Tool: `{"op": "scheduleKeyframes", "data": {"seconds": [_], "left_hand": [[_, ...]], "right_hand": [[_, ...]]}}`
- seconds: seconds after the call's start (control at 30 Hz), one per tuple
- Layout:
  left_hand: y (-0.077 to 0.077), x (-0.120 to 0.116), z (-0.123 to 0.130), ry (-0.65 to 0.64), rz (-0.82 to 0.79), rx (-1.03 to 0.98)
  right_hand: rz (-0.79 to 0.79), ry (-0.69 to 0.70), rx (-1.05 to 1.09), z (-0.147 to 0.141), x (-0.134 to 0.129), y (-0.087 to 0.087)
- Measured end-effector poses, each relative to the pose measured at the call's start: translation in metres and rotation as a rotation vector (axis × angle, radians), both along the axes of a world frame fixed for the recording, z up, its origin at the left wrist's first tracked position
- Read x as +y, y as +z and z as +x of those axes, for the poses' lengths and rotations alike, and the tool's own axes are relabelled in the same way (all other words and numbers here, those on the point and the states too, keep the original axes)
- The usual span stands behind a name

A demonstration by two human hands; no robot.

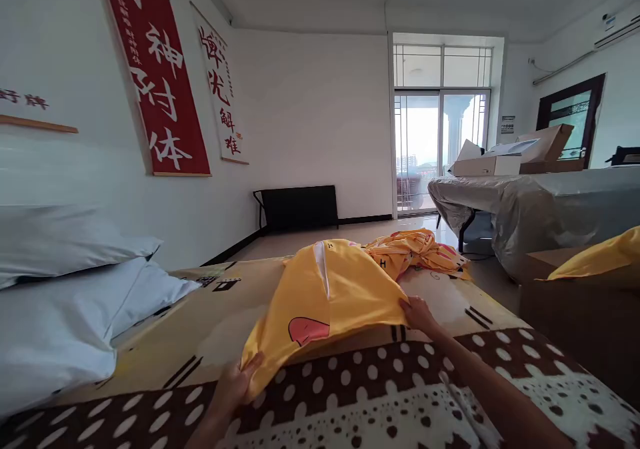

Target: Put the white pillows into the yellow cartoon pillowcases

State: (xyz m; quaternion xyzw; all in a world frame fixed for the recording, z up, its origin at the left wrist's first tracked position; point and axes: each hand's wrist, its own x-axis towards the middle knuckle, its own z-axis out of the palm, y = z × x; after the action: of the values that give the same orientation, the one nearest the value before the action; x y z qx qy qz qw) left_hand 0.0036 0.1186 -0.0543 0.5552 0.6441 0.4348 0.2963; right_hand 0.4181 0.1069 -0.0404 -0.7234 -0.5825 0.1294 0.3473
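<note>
A yellow pillowcase (345,289) is stretched between my two hands above the bed. It bears a pink printed patch, and a white strip shows along a slit in its upper part. My left hand (245,375) pinches its near left corner. At the right corner, the fingers of my right hand (419,314) are closed on the fabric. Just behind it lies a crumpled heap of yellow-orange printed cloth (425,252); where the two meet, I cannot tell whether they are separate.
White pillows (65,315) are piled at the left of the bed, which has a patterned sheet (165,342). On the right, yellow cloth (600,255) hangs over a brown cardboard box (575,315). Farther back stands a plastic-covered table (550,195) with boxes.
</note>
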Motion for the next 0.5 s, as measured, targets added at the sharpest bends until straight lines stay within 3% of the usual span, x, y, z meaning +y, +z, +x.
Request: {"op": "scheduleKeyframes", "data": {"seconds": [0.1,0.2,0.37,0.5], "left_hand": [[-0.010,-0.013,-0.019,-0.111,-0.208,-0.267],[-0.012,-0.026,-0.010,-0.227,-0.402,-0.491],[-0.005,-0.030,0.030,-0.202,-0.361,-0.406],[-0.001,-0.027,0.029,-0.210,-0.313,-0.423]], "right_hand": [[-0.096,0.023,0.125,0.011,0.000,-0.012],[-0.179,0.050,0.263,0.006,-0.006,-0.020],[-0.217,0.088,0.403,-0.010,-0.008,-0.014],[-0.229,0.026,0.404,0.006,-0.007,-0.006]]}}
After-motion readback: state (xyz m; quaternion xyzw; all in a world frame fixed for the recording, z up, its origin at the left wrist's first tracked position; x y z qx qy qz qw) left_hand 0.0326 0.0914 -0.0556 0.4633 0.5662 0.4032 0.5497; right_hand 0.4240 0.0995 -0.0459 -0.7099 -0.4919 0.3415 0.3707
